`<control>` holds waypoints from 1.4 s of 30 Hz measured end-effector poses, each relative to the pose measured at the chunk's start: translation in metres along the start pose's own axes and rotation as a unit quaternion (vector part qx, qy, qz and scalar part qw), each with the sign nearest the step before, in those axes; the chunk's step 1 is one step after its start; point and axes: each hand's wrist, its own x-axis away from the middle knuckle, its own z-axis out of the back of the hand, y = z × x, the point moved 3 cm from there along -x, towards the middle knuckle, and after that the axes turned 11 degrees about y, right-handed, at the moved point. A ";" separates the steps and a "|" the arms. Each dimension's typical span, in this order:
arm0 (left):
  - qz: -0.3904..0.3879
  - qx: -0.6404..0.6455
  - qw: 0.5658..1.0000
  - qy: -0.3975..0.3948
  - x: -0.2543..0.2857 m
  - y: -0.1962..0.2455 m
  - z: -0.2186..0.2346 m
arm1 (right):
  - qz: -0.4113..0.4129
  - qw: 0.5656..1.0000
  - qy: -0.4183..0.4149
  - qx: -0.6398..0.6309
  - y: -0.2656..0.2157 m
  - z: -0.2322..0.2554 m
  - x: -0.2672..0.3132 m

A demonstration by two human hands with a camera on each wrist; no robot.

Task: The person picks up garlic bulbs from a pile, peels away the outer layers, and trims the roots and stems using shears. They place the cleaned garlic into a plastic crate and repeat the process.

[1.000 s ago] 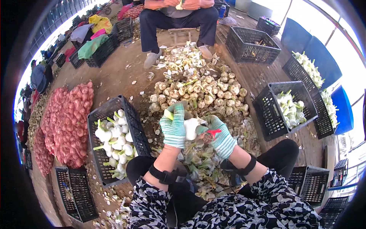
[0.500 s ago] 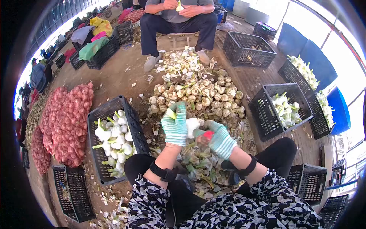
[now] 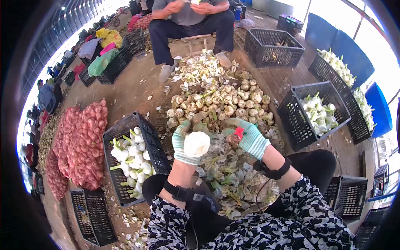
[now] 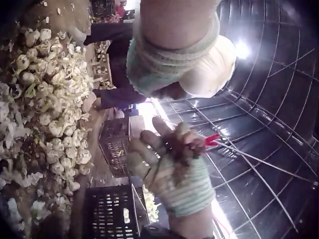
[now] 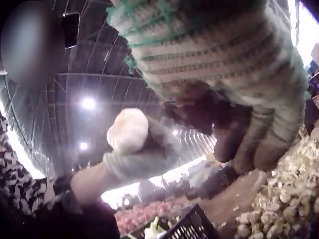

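In the head view my gloved left hand grips a peeled white garlic bulb, its broad rounded side turned up to the camera. The same garlic bulb shows pale in the right wrist view. My gloved right hand is just to the right, apart from the bulb, fingers loosely bent. Around its thumb lies a dark brown wrap with a red tie. No garlic shows in that hand. Beyond both hands lies a heap of unpeeled garlic.
A black crate of peeled garlic stands at left, beside red net sacks. Another garlic crate is at right. Peelings cover the ground between my legs. Opposite, a seated person works with both hands.
The right hand has come off the garlic bulb and moved slightly right. The left hand has turned the bulb, so its rounded side now faces up and the green stem is hidden.
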 end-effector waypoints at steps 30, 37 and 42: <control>0.017 -0.314 0.931 0.186 -0.084 0.023 0.044 | 0.151 0.959 -0.032 0.238 0.002 0.064 -0.150; -0.149 -0.355 0.919 0.080 -0.067 0.010 0.020 | 0.136 0.985 0.047 0.096 0.027 0.043 -0.116; -0.345 -0.549 0.761 0.015 -0.059 0.001 0.009 | 0.009 0.988 0.093 -0.126 0.051 0.035 -0.114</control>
